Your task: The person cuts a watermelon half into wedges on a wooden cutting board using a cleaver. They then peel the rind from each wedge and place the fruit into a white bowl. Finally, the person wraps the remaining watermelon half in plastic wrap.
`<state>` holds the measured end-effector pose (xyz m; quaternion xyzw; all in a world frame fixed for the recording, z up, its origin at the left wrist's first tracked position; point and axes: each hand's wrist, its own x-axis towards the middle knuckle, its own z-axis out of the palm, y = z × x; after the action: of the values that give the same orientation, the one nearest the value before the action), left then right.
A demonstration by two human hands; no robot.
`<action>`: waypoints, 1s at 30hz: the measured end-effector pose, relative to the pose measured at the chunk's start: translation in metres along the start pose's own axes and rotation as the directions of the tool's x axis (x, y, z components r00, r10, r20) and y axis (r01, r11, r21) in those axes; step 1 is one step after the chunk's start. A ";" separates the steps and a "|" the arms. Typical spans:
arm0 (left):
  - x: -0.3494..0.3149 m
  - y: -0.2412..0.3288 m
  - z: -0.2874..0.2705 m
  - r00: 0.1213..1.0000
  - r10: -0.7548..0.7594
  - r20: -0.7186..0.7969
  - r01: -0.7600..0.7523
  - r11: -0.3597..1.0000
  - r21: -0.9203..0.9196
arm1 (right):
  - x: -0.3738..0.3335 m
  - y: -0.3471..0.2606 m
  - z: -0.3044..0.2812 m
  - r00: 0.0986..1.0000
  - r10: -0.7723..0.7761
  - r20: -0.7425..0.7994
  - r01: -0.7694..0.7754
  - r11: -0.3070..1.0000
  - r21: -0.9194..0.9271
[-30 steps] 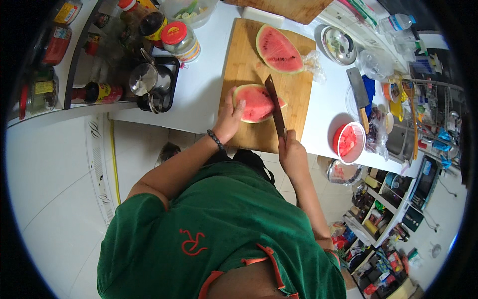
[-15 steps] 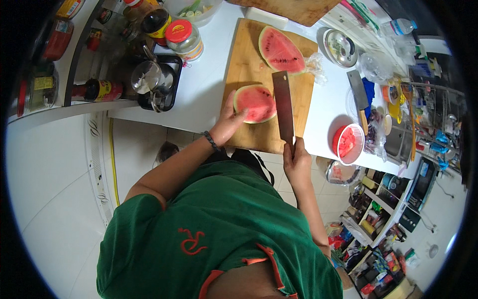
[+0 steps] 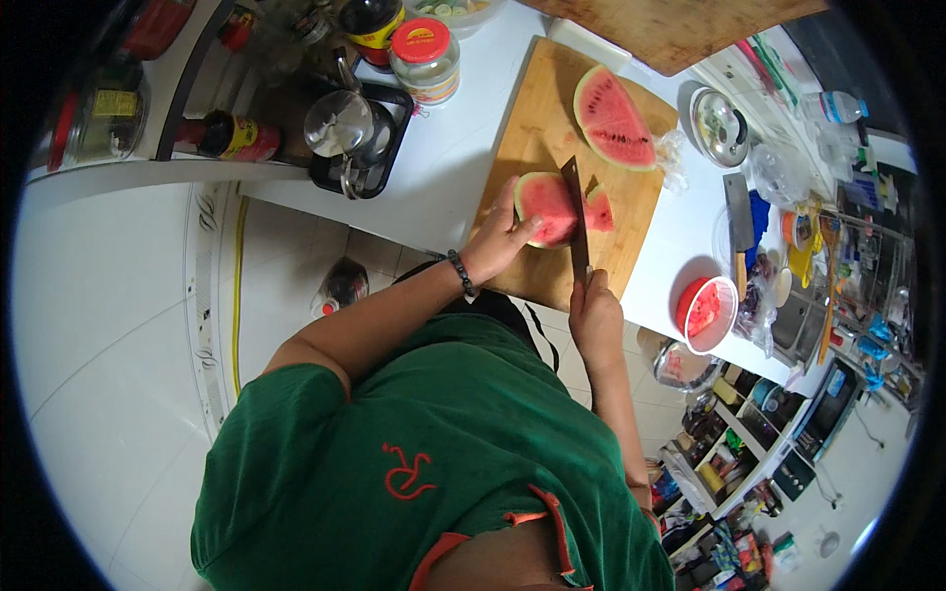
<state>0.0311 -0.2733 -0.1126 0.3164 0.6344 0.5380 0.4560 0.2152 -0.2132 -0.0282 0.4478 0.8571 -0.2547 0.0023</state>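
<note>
Leaves bare wood on the cutting board (image 3: 542,118) behind and right of the cut; runs near its front edge. Clasps the watermelon piece (image 3: 545,205) on the board between left hand (image 3: 493,241) thumb and fingers. Wraps the right hand (image 3: 597,313) around the cleaver (image 3: 577,217) handle. Points the blade away from the body, tip leaning slightly left, at the piece's right end. Shows red flesh, greenish rind, dark blade.
</note>
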 end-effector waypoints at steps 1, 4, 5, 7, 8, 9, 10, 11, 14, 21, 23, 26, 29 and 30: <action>-0.001 0.001 -0.001 1.000 0.016 -0.004 -0.016 0.996 0.091 | 0.003 0.000 0.002 1.000 0.012 0.012 -0.012 1.000 0.018; -0.001 -0.006 0.001 0.996 0.087 -0.035 -0.077 0.973 0.217 | 0.012 0.009 0.016 0.999 0.041 0.005 -0.042 0.995 0.089; -0.002 -0.012 0.003 0.993 0.112 -0.050 -0.097 0.968 0.232 | 0.014 0.018 0.030 0.999 0.038 -0.015 -0.035 0.992 0.122; 0.002 -0.019 -0.008 1.000 -0.005 0.014 0.004 0.999 0.042 | 0.015 0.025 0.036 0.999 0.038 -0.039 -0.032 0.988 0.149; 0.002 -0.022 -0.015 0.997 -0.060 0.055 0.063 0.997 -0.046 | 0.013 0.025 0.036 0.998 0.046 -0.034 -0.040 0.989 0.145; 0.000 -0.010 -0.020 0.987 -0.129 0.098 0.143 0.979 -0.148 | 0.012 0.027 0.036 0.998 0.054 -0.032 -0.049 0.989 0.138; -0.004 0.003 -0.024 0.970 -0.193 0.149 0.225 0.944 -0.242 | 0.010 0.030 0.036 0.998 0.030 -0.060 -0.019 0.982 0.189; -0.007 0.012 -0.029 0.947 -0.252 0.201 0.308 0.892 -0.330 | 0.009 0.030 0.033 0.996 0.027 -0.086 -0.009 0.979 0.206; -0.010 0.013 -0.031 0.938 -0.282 0.203 0.334 0.892 -0.305 | -0.001 0.020 0.016 0.991 0.046 -0.124 -0.012 0.964 0.267; -0.011 0.021 -0.030 0.934 -0.303 0.190 0.351 0.878 -0.326 | -0.028 -0.025 -0.021 0.994 -0.007 -0.111 0.024 0.988 0.155; -0.009 0.020 -0.030 0.956 -0.229 0.184 0.268 0.935 -0.231 | -0.026 -0.024 -0.016 0.997 0.001 -0.075 0.005 0.996 0.087; -0.006 0.011 -0.025 0.993 -0.055 0.103 0.078 0.970 -0.232 | -0.021 -0.030 -0.014 0.998 0.011 -0.059 -0.007 0.998 0.066; -0.006 0.003 -0.018 1.000 0.008 0.025 -0.004 0.984 -0.179 | -0.012 -0.026 -0.002 0.999 0.006 -0.045 -0.004 1.000 0.027; -0.006 0.003 -0.018 1.000 0.007 0.009 -0.006 0.990 -0.142 | -0.008 -0.024 0.004 0.999 0.002 -0.040 -0.001 1.000 0.013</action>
<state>0.0167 -0.2848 -0.1080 0.2879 0.5913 0.5817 0.4786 0.2010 -0.2324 -0.0189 0.4536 0.8549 -0.2513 -0.0175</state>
